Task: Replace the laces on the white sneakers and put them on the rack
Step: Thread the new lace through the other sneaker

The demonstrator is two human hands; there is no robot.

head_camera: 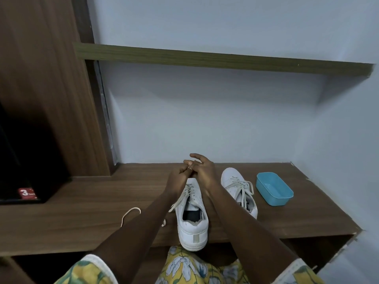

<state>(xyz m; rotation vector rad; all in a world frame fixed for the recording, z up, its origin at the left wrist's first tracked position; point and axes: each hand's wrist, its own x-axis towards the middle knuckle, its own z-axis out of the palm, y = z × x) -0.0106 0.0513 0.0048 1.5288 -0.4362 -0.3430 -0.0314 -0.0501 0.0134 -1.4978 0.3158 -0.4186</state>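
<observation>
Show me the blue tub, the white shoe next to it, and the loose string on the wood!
Blue plastic tub (273, 186): head view, inside floor.
White laced sneaker (231, 176) beside the tub: head view, toe cap.
Loose cream lace (134, 208): head view, top of its loop.

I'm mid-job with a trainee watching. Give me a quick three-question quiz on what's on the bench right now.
1. True or false: the blue container holds a sneaker.
2. Multiple choice: the loose lace lies A) on the bench, left of the near sneaker; B) inside the container; C) on the upper shelf.
3. Fill in: the left hand pinches a lace end above the near sneaker's ____.
Key: 1 false; 2 A; 3 toe.
</observation>
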